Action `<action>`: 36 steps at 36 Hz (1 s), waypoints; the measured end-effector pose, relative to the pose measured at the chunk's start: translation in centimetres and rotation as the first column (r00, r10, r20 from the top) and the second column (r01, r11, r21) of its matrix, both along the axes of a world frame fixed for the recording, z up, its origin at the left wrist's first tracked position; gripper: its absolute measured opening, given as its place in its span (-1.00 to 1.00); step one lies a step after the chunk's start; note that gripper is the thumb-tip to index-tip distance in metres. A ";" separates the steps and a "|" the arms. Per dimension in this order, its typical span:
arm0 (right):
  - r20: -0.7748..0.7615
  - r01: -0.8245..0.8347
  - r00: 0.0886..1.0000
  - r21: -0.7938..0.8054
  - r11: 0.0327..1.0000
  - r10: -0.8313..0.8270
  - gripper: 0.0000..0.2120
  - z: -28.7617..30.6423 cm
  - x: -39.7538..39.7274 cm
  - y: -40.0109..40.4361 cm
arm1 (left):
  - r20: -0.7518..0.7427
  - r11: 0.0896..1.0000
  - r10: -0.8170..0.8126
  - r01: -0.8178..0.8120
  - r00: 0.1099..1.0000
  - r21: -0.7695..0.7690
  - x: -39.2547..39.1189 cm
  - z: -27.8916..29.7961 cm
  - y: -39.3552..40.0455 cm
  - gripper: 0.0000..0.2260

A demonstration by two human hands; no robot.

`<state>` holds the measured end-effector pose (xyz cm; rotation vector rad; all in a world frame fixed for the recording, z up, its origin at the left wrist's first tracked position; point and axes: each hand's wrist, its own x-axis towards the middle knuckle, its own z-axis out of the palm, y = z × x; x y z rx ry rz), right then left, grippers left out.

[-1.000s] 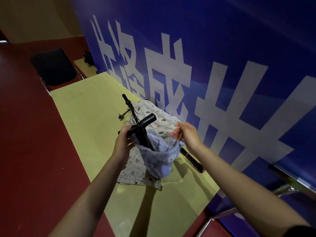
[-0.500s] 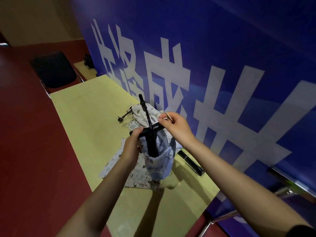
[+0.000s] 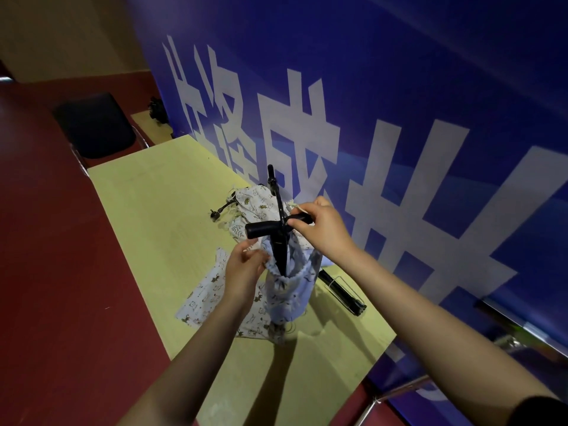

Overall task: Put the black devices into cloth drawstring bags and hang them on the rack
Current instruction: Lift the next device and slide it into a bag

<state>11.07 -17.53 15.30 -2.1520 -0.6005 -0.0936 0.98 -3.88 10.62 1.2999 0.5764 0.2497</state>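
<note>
Device seated deeper in bag; right hand shifted to crossbar.

Within the last second the black T-shaped device (image 3: 278, 238) had dropped further into the pale printed cloth drawstring bag (image 3: 290, 287), now standing on the yellow bench (image 3: 159, 210), so bagging appeared nearly done. The right hand (image 3: 322, 230) pinched the crossbar's far end together with a cord; the left hand (image 3: 246, 269) gripped the bag's gathered rim just beside the shaft. Crossbar and stem protruded above the opening.

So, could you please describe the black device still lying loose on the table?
On the yellow table, beside the blue banner, a slim black device lies flat to the right of the held bag. Unlike the bagged one, it's uncovered, with a wire loop.
</note>
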 end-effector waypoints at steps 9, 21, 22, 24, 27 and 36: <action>0.007 0.034 0.999 -0.043 0.998 -0.033 -0.79 0.0 0.2 -0.4 | 0.079 0.979 0.061 -0.044 0.995 -0.200 0.7 2.7 2.8 -0.64; 0.042 -0.037 0.998 -0.233 0.972 0.048 -0.76 0.0 -0.1 0.2 | 0.172 0.984 -0.067 0.037 0.983 0.172 2.5 7.4 4.4 -0.74; 0.034 -0.048 0.998 -0.235 0.971 0.058 -0.79 -0.2 -0.2 0.1 | 0.147 0.968 -0.104 0.066 0.984 0.241 2.7 7.3 4.5 -0.71; 0.007 -0.056 0.998 -0.192 0.980 0.058 -0.84 -0.6 -0.4 0.0 | 0.073 0.923 -0.184 0.146 0.980 0.357 2.9 7.1 4.2 -0.63; -0.138 -0.038 0.990 -0.002 0.999 0.037 -0.70 -0.3 -0.8 0.1 | 0.031 0.917 -0.180 0.156 0.983 0.367 3.0 7.2 3.8 -0.61; -0.192 -0.059 0.971 0.388 0.920 0.144 -0.65 7.7 -1.0 2.2 | 0.085 0.952 -0.083 0.054 0.993 0.300 2.8 8.6 4.2 -0.72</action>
